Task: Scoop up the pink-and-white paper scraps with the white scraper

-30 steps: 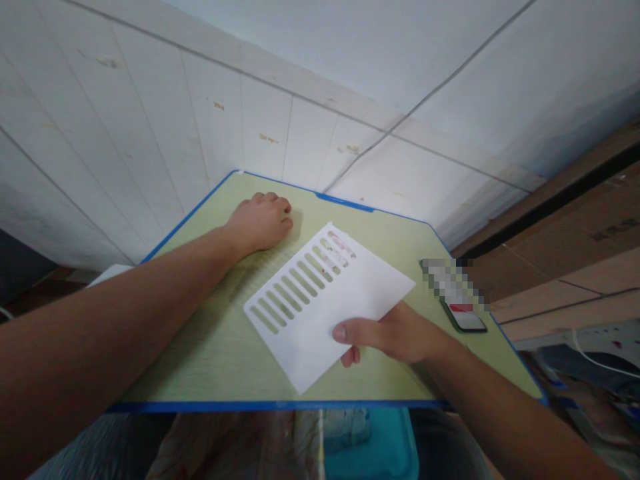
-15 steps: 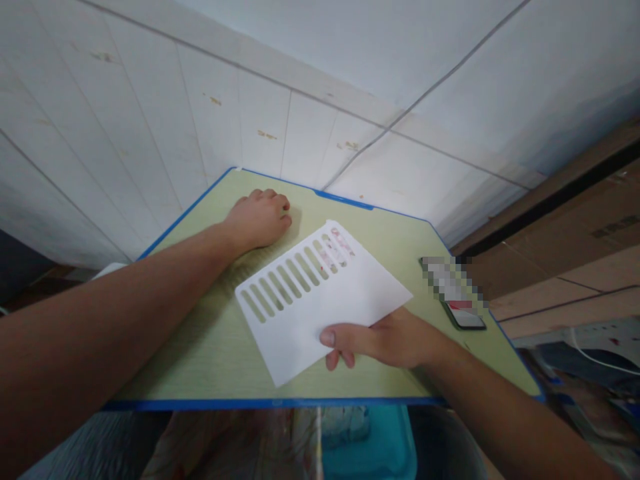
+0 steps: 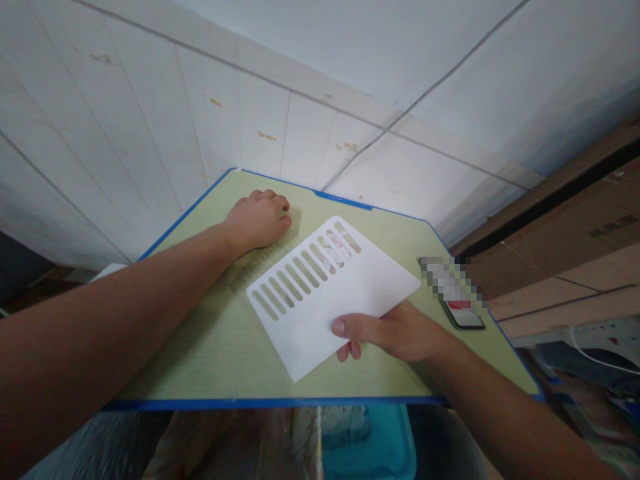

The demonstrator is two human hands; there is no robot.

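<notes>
In my right hand is a flat white slotted panel, pinched at its near edge with the thumb on top and fingers underneath. It is tilted above the table, and a row of long rounded slots runs along its far side. A pink-and-white patterned thing shows through the slots at the upper right end; the rest of it is hidden. My left hand rests palm down on the tabletop, left of the panel, with its fingers curled in and no object visible in it.
A phone, partly pixelated, lies at the table's right side. White panelled wall stands behind the blue table edge, with a grey cable running down it. Below the front edge is a teal tub. Cardboard boxes are at the right.
My right hand has shifted the slotted panel slightly to the right, and the patterned thing now shows through slightly different slots. My left hand stays in place.
</notes>
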